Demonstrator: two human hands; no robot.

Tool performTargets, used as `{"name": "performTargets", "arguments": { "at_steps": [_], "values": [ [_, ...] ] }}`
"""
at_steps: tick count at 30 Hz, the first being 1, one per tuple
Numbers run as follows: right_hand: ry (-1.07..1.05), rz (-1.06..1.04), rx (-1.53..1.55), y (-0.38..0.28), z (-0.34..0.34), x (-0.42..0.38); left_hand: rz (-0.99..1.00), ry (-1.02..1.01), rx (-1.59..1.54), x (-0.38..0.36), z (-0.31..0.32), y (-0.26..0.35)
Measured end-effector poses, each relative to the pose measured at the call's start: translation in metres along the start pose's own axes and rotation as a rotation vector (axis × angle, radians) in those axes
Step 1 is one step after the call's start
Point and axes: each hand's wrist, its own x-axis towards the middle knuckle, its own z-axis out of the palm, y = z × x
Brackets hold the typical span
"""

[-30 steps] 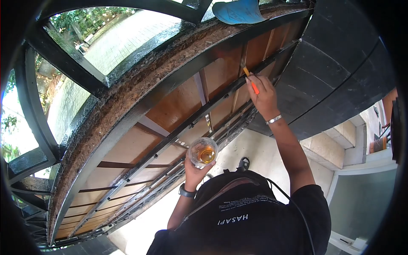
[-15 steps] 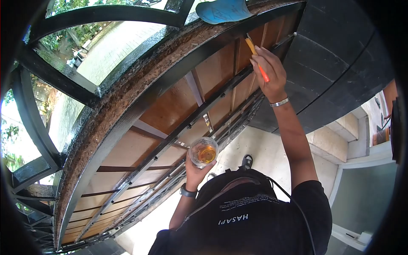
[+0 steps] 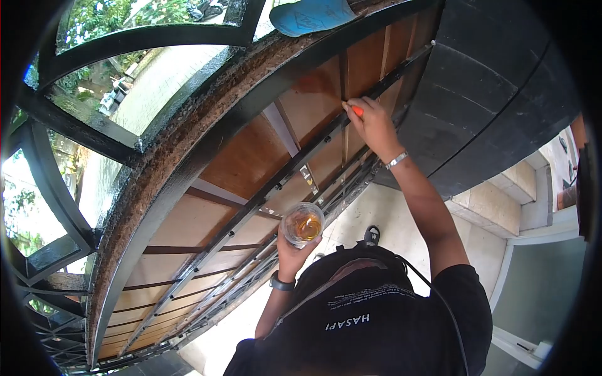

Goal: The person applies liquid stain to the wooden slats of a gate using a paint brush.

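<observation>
while hands (image 3: 293, 255) (image 3: 374, 127) full, "hasapi" (image 3: 347, 323) on shirt (image 3: 370, 351)

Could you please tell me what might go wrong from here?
The left hand holds an open cup of amber liquid above the floor; a tilt could spill it. The right hand grips an orange-ended tool close to the black bar, so the two might knock together. The blue piece on the rough ledge could perhaps slip off.
</observation>
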Motion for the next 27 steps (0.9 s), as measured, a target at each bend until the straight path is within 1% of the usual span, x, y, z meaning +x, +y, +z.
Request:
{"name": "performTargets", "arguments": {
  "at_steps": [3, 5, 6, 8, 10, 12, 13, 15, 17, 19, 21, 22, 24, 27],
  "values": [
    [-0.043, 0.023, -0.021, -0.007, -0.012, 0.027, -0.01, -0.003, -0.009, 0.0, 0.003, 0.004],
    [0.1, -0.103, -0.016, -0.021, -0.026, 0.043, 0.005, 0.02, -0.037, -0.002, 0.004, 0.005],
    [0.092, -0.109, -0.009, -0.027, -0.031, 0.049, 0.003, 0.032, -0.038, -0.004, 0.003, 0.005],
    [0.174, -0.225, -0.033, -0.034, -0.037, 0.055, -0.014, 0.037, -0.019, -0.007, 0.001, 0.005],
    [0.152, -0.211, -0.069, -0.034, -0.035, 0.052, -0.015, 0.043, -0.027, -0.011, -0.001, 0.001],
    [-0.02, -0.064, -0.107, -0.026, -0.026, 0.044, -0.013, 0.043, -0.034, -0.012, -0.002, 0.001],
    [-0.018, -0.064, -0.109, -0.021, -0.02, 0.04, -0.017, 0.027, -0.037, -0.013, -0.003, 0.004],
    [-0.123, -0.007, -0.101, -0.013, -0.012, 0.037, -0.02, 0.009, -0.043, -0.014, -0.004, 0.004],
    [-0.12, -0.036, -0.103, -0.007, -0.015, 0.041, 0.007, 0.0, -0.012, -0.014, -0.006, 0.002],
    [-0.12, -0.066, -0.101, -0.015, -0.021, 0.046, 0.011, 0.002, -0.016, -0.014, -0.008, 0.003],
    [0.025, -0.122, -0.06, -0.027, -0.034, 0.05, 0.013, 0.004, -0.021, -0.016, -0.01, 0.003],
    [0.024, -0.124, -0.061, -0.034, -0.041, 0.052, 0.015, 0.004, -0.002, -0.016, -0.011, 0.002],
    [0.086, -0.199, -0.106, -0.043, -0.051, 0.054, 0.017, 0.004, 0.015, -0.016, -0.013, -0.001],
    [0.03, -0.217, -0.097, -0.037, -0.047, 0.045, 0.024, -0.02, 0.012, -0.017, -0.015, -0.005]
  ]
}}
